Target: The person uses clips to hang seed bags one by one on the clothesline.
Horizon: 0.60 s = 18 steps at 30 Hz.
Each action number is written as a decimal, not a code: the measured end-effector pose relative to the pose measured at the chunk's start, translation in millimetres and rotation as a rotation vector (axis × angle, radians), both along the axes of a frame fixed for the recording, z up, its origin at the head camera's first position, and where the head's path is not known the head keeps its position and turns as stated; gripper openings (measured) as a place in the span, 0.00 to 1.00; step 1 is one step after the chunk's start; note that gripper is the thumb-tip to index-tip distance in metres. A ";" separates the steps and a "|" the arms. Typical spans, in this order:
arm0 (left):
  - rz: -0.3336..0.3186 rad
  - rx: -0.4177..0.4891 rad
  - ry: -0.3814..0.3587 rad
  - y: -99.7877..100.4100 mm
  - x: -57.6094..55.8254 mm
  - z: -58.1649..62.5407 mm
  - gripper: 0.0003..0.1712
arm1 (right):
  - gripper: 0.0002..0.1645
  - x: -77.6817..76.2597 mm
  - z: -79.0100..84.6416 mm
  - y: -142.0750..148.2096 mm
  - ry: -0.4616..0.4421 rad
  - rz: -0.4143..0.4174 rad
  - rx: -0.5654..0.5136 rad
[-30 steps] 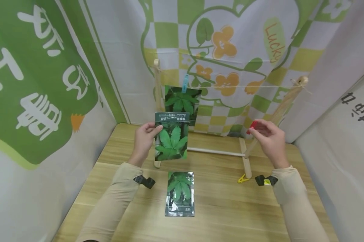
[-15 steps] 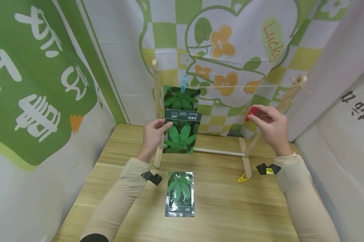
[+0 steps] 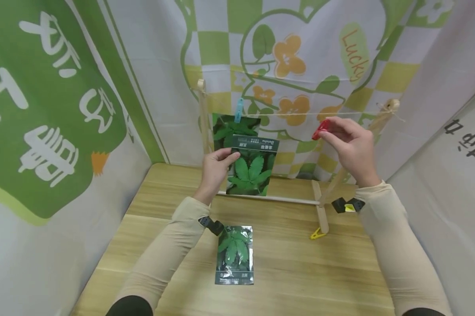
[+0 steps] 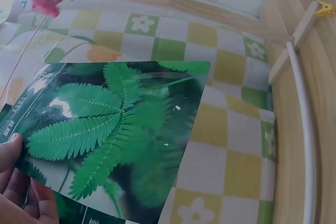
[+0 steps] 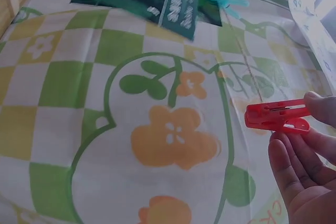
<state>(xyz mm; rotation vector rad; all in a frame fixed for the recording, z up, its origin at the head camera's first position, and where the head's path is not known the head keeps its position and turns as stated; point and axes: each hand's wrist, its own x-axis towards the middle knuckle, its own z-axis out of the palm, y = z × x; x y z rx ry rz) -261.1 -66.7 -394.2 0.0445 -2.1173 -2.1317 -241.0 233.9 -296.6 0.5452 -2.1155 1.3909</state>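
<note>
My left hand (image 3: 217, 169) pinches a seed packet (image 3: 250, 173) by its left edge, thumb in front. The packet shows green fern-like leaves and a dark printed band at its top, and it overlaps a second packet (image 3: 225, 129) that hangs from the string (image 3: 300, 114) by a light blue clothespin (image 3: 239, 110). My right hand (image 3: 351, 147) holds a red clothespin (image 3: 321, 130) by its handles between thumb and fingers, just below the string. In the right wrist view the red clothespin (image 5: 275, 116) points left, its tip overlapping the string (image 5: 247, 56).
A third leaf packet (image 3: 235, 254) lies flat on the wooden table (image 3: 292, 263). The string runs between two wooden posts of a stand (image 3: 379, 120), joined low down by a white rod (image 3: 292, 199). A yellow clothespin (image 3: 317, 234) lies by the right foot. Printed cloth hangs behind.
My left hand has carried its packet right and slightly up, leaving it partly in front of the hanging one. My right hand has raised the red clothespin close to the string.
</note>
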 end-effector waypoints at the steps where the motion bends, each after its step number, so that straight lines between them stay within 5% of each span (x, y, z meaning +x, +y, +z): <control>1: -0.007 0.008 -0.002 2.9 -0.6 -0.1 0.19 | 0.19 -1.1 3.2 -1.4 -0.009 0.008 -0.002; 9: -0.037 -0.006 -0.020 14.6 -4.9 -1.0 0.20 | 0.15 -12.1 23.4 -16.4 0.052 0.020 0.029; 18: -0.085 -0.015 -0.024 30.4 -10.7 11.8 0.21 | 0.13 -23.6 36.7 -29.3 0.074 -0.005 0.029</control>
